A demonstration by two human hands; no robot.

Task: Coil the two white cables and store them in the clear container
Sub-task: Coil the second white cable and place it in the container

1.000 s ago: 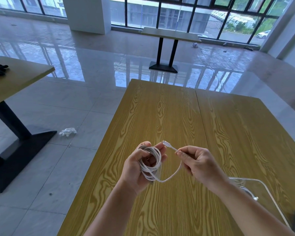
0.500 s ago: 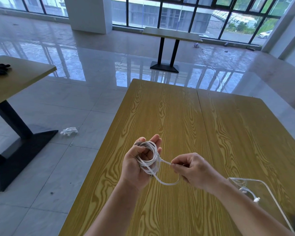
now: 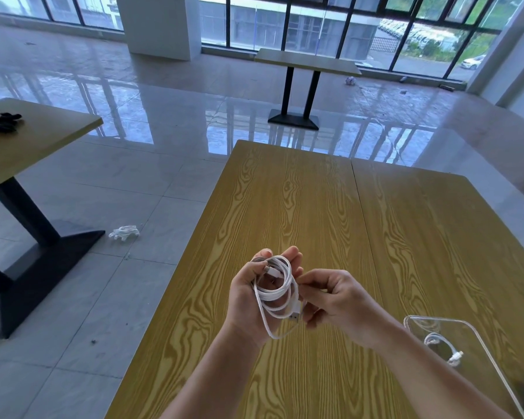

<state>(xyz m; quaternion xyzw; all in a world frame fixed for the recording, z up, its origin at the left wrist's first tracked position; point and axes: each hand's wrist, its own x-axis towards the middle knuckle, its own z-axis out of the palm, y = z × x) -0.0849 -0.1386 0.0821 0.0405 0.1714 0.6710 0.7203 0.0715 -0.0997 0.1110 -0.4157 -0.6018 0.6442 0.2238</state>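
A white cable [image 3: 277, 293] is wound in several loops around the fingers of my left hand [image 3: 248, 300], held above the wooden table [image 3: 330, 213]. My right hand [image 3: 336, 297] pinches the cable's free end with its plug [image 3: 295, 316] against the coil's lower right side. One short loop hangs below the coil. At the lower right a clear container [image 3: 478, 337] stands on the table with a second white cable [image 3: 445, 347] coiled inside, partly hidden behind my right forearm.
The table's left edge runs close to my left hand, with tiled floor beyond. Another table [image 3: 28, 140] stands at the left with a dark object [image 3: 0, 120] on it. A crumpled clear glove [image 3: 124, 231] lies on the floor. A third table [image 3: 309, 60] stands far back.
The free tail of the cable has shortened as it wound onto the coil. My right hand has moved left with the plug end, up against the coil in my left hand.
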